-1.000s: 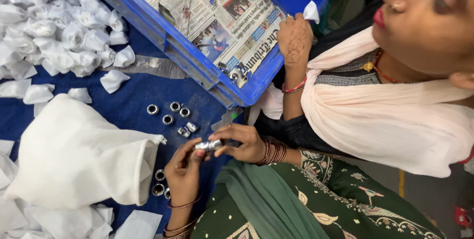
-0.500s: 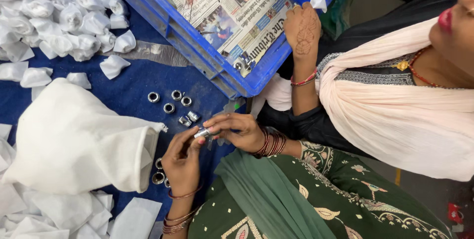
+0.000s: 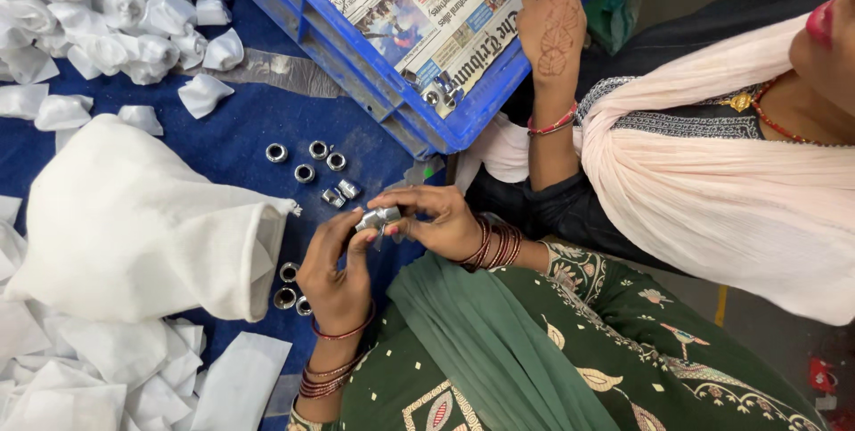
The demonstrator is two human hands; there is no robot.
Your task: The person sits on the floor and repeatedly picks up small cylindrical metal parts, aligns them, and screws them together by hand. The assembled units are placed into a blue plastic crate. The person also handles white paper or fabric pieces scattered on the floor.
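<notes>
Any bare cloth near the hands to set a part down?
Bare blue cloth lies between the wrapped white bundles, the blue crate, the metal rings and the white bag. It is crowded below the bag, where white paper pieces pile up.

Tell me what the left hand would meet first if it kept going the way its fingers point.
Probably the small metal part that the left hand already touches, then the right hand behind it; depth is unclear.

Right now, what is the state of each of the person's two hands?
Left hand: closed on the small metal piece, fingertips pinching it.
Right hand: closed on the same metal piece from the other side.
</notes>
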